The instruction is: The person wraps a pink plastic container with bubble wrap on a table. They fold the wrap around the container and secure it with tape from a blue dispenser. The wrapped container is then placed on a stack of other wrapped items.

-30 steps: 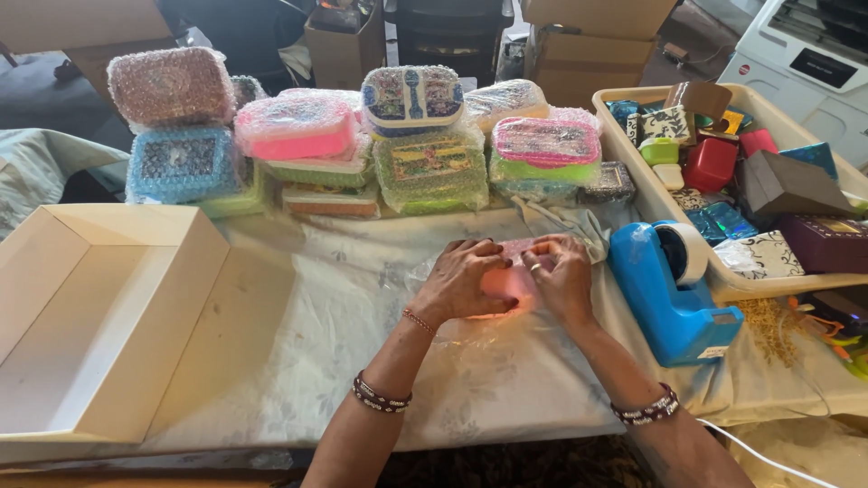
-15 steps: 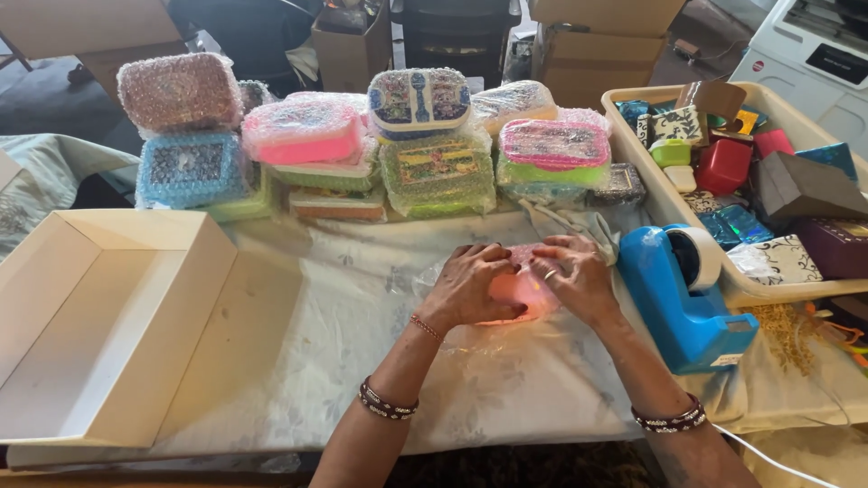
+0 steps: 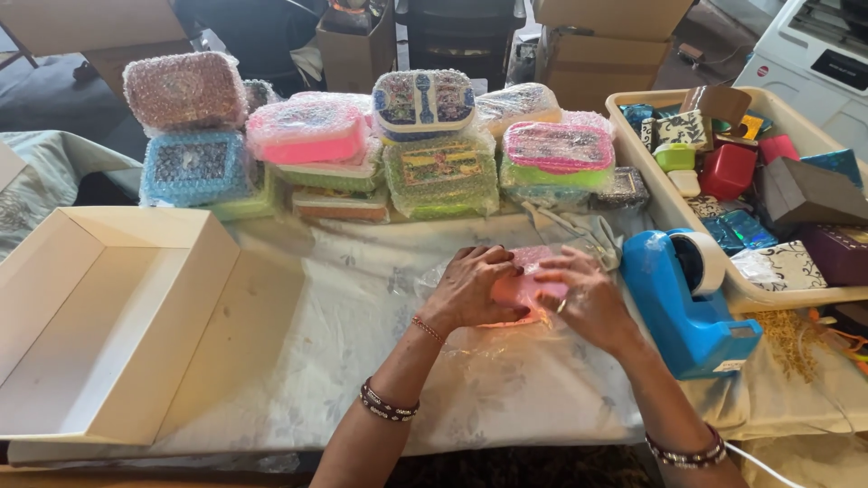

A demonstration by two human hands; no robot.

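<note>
Both forearms reach in from the bottom edge and meet near the middle of the table [image 3: 298, 361], which is covered with a pale patterned cloth. The left hand [image 3: 470, 289] lies palm down, fingers curled and pressed onto the left part of a small pink box [image 3: 523, 287]; its grip is narrow, closed over the box and the clear wrap around it. The right hand [image 3: 588, 298] mirrors it from the other side, fingers bent and pointing inward, its grip likewise closed on the box, so the fingertips of the two hands nearly meet on top. The box sits on a sheet of clear bubble wrap [image 3: 506, 361] spread flat on the cloth, just left of a blue tape dispenser [image 3: 687, 298]. Each wrist wears dark beaded bracelets. Behind the hands stands a row of wrapped boxes [image 3: 443, 172], stacked two and three high. To the left lies an open white cardboard box [image 3: 99, 316], and to the right a cream tray [image 3: 651, 181] filled with small coloured boxes.
</note>
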